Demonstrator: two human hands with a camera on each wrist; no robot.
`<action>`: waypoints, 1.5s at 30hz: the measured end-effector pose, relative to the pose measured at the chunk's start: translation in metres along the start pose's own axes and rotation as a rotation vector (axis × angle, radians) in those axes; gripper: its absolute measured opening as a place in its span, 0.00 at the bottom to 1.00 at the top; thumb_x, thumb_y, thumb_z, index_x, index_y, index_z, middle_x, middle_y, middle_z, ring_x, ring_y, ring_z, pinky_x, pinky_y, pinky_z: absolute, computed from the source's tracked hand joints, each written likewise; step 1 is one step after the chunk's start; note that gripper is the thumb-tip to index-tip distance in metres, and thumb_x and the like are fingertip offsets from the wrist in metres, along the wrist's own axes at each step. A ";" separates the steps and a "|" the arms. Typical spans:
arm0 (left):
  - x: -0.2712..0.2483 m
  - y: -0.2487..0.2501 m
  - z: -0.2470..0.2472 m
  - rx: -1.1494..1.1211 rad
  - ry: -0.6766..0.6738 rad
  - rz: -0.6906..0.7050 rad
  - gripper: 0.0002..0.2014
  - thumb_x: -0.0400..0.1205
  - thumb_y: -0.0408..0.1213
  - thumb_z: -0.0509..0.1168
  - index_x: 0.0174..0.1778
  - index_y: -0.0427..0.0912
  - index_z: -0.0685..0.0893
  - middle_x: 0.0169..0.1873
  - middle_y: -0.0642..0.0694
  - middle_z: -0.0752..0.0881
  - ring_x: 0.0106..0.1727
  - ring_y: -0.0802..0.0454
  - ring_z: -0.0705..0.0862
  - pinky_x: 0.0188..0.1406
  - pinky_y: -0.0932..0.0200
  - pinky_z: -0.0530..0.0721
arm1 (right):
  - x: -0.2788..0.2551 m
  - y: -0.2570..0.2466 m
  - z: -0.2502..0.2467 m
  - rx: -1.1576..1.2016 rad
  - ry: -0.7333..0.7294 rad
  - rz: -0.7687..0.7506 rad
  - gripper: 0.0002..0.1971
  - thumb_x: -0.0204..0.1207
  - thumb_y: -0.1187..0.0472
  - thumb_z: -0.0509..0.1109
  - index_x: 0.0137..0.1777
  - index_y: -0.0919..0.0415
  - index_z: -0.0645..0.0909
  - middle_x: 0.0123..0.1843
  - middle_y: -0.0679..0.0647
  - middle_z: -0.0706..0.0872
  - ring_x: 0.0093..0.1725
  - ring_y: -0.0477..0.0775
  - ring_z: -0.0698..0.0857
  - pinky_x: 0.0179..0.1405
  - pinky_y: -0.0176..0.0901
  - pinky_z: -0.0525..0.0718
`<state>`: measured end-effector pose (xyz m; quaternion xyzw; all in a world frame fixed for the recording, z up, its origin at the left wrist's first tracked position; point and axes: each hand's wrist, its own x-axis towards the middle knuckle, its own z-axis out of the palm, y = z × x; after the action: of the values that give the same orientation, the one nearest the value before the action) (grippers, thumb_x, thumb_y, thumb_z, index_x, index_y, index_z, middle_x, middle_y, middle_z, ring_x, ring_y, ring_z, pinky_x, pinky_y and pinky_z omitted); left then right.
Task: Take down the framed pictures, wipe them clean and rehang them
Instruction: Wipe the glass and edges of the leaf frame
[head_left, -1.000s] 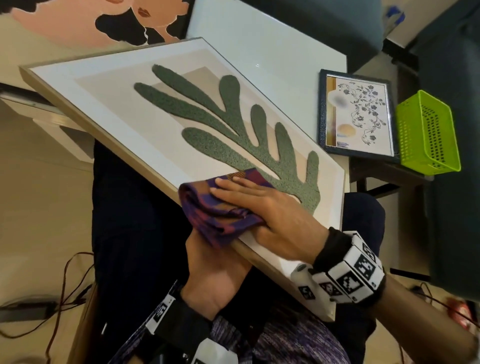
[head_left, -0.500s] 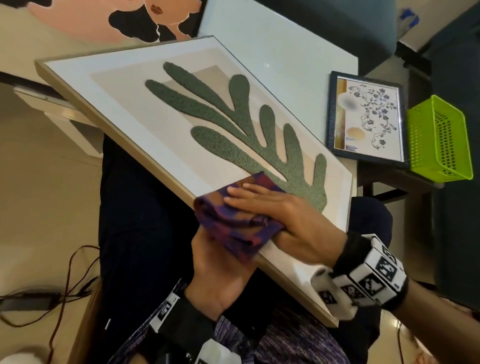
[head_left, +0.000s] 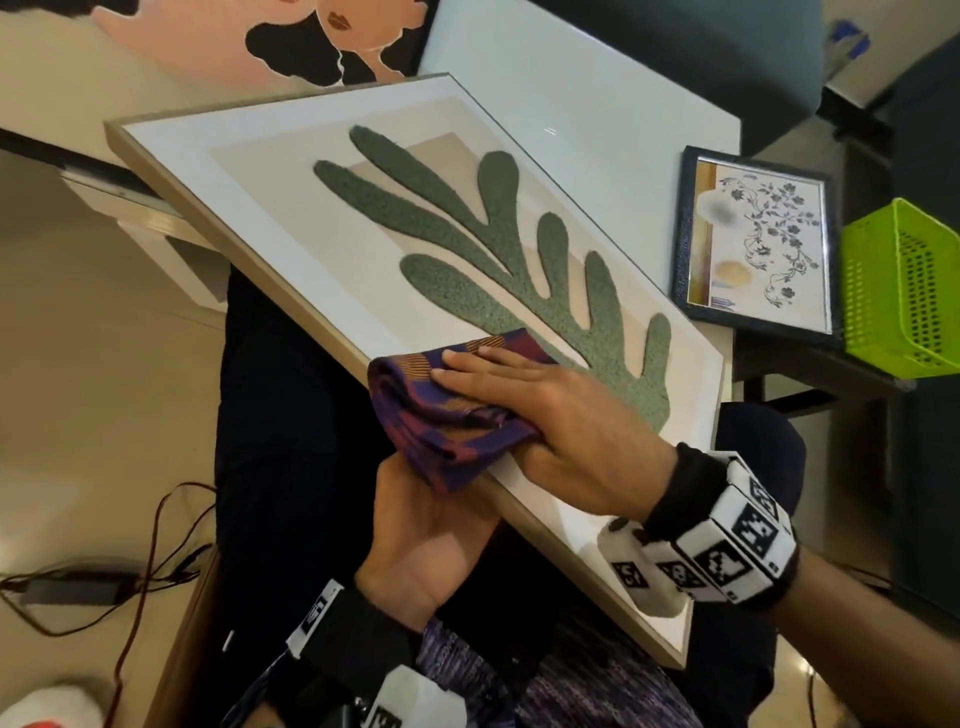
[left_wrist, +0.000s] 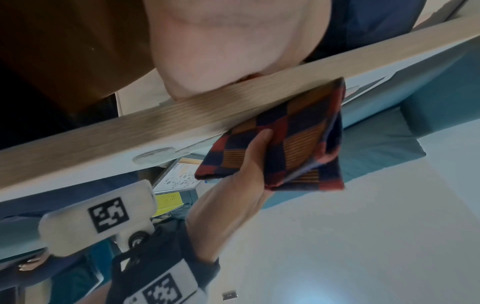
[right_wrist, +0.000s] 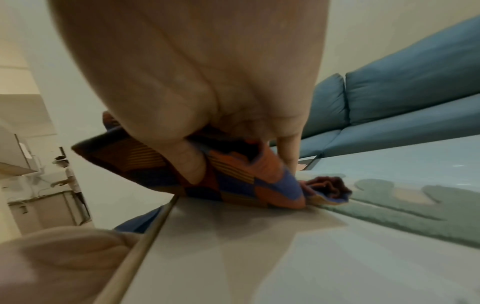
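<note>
A white glass-topped table (head_left: 597, 104) stands in a room with pale beige floor tiles (head_left: 104, 338) and a blue sofa (right_wrist: 402, 86) behind it. Three framed pictures show. The large wood-framed picture (head_left: 291, 218) of a green leaf shape lies tilted across the person's lap, its far corner toward 10 o'clock and its near corner at 5 o'clock. A small dark-framed floral picture (head_left: 756, 244) lies flat on the table at 3 o'clock, just beside a single lime-green basket (head_left: 898, 286). A third picture (head_left: 218, 36), pink and black, is partly in view at 12 o'clock.

One checked cloth (head_left: 447, 415), purple, red and orange, sits folded over the large frame's near-left edge. The right hand (head_left: 561, 415) presses it flat on the glass, fingers straight and together on top, thumb tucked against the fold underneath. The left hand (head_left: 431, 535) comes from below at 6 o'clock and props the frame's edge; from the left wrist its palm meets the wooden rim, but whether the fingers curl behind cannot be told.

Dark cables (head_left: 156, 545) trail over the floor at 8 o'clock. The right forearm and its wrist camera cover the frame's near corner.
</note>
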<state>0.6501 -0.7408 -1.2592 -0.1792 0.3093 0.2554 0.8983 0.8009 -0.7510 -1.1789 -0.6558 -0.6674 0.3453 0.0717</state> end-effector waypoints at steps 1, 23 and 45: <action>0.000 0.000 0.002 -0.004 -0.033 -0.011 0.20 0.82 0.40 0.60 0.60 0.34 0.94 0.63 0.34 0.92 0.58 0.40 0.93 0.69 0.47 0.87 | 0.003 0.003 -0.003 -0.001 0.035 0.027 0.37 0.71 0.56 0.54 0.84 0.44 0.70 0.85 0.40 0.69 0.87 0.44 0.63 0.85 0.49 0.65; -0.009 0.005 0.007 0.037 -0.052 0.072 0.24 0.84 0.48 0.60 0.70 0.41 0.88 0.66 0.39 0.91 0.62 0.44 0.92 0.67 0.48 0.87 | 0.027 -0.015 -0.006 -0.029 -0.020 -0.033 0.36 0.73 0.57 0.57 0.85 0.43 0.69 0.86 0.40 0.68 0.87 0.47 0.63 0.84 0.54 0.68; 0.000 0.007 0.001 -0.001 -0.133 0.094 0.32 0.64 0.42 0.90 0.63 0.36 0.92 0.61 0.37 0.92 0.58 0.41 0.93 0.61 0.46 0.89 | 0.035 -0.022 -0.010 -0.114 -0.044 -0.090 0.39 0.69 0.49 0.50 0.85 0.42 0.69 0.85 0.39 0.68 0.87 0.45 0.63 0.85 0.59 0.63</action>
<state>0.6470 -0.7348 -1.2594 -0.1475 0.2568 0.3090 0.9038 0.7836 -0.7124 -1.1714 -0.6206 -0.7161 0.3176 0.0350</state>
